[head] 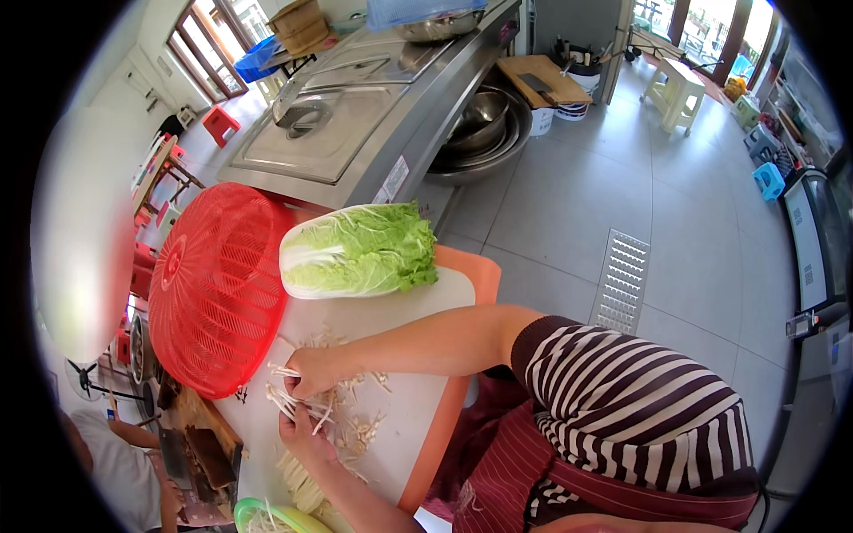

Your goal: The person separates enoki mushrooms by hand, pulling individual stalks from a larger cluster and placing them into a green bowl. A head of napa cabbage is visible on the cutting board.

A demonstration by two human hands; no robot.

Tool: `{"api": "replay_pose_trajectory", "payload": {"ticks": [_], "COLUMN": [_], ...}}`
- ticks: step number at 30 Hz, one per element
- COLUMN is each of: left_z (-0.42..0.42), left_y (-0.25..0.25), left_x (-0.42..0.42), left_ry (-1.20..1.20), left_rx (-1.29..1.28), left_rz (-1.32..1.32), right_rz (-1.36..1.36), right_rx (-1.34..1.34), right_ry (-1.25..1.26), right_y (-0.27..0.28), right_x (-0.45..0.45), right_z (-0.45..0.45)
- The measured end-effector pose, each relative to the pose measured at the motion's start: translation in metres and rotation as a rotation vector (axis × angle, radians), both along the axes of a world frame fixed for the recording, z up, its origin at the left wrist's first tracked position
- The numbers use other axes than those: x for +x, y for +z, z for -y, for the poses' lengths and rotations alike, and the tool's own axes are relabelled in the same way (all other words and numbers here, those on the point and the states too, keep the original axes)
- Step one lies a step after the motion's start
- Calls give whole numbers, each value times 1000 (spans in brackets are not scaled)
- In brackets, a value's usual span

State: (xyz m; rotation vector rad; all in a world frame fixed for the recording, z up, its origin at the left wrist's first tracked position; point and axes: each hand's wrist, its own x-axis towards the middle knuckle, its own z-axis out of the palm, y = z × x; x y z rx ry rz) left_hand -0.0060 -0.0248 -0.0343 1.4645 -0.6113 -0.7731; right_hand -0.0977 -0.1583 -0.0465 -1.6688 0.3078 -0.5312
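My right hand (pixel 316 372), the upper one in view, pinches white stems of enoki mushrooms. Below it, my left hand (pixel 305 432) holds a small bunch of enoki mushrooms (pixel 283 400) between thumb and fingers. Trimmed bits of enoki (pixel 360 433) lie scattered on the white board (pixel 420 380) around both hands. More enoki stems (pixel 300 483) are heaped near my left forearm. At the lower edge, a green plastic bowl (pixel 250 510) contains pale strands. A Chinese cabbage (pixel 356 252) lies on its side beyond my right forearm.
A red plastic basket (pixel 220 286) rests tilted beside the cabbage. At lower left, a co-worker (pixel 123 460) stands by a wooden chopping board (pixel 226 433) with a cleaver (pixel 174 456). A steel counter (pixel 373 160) stands beyond, with metal basins (pixel 483 153) beneath it.
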Motion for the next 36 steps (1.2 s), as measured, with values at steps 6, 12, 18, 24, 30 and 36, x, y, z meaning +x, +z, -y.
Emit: {"api": "replay_pose_trajectory", "payload": {"ticks": [6,12,18,24,30,36], "left_z": [-4,1,-12,-16,-12,-4], "left_y": [-9,13,13,27,23,17], "left_x": [14,-7,13,3,4,0], "left_ry": [-65,-11,-130,-79,-46,-4], "left_rx": [36,143,-44,-325,-224,0], "left_rz": [120,310,-144,-421,-372,-71], "right_rz": [-25,-20,-250,-215,-93,-91], "right_rx": [-44,-179,-153,349,658,603], "right_ry": [18,76,14,-49,131,219], "right_y": [-5,5,31,20,19,19], "right_x": [8,-7,-7,-6,-8,-7], "right_z": [-3,3,-6,6,9,3]}}
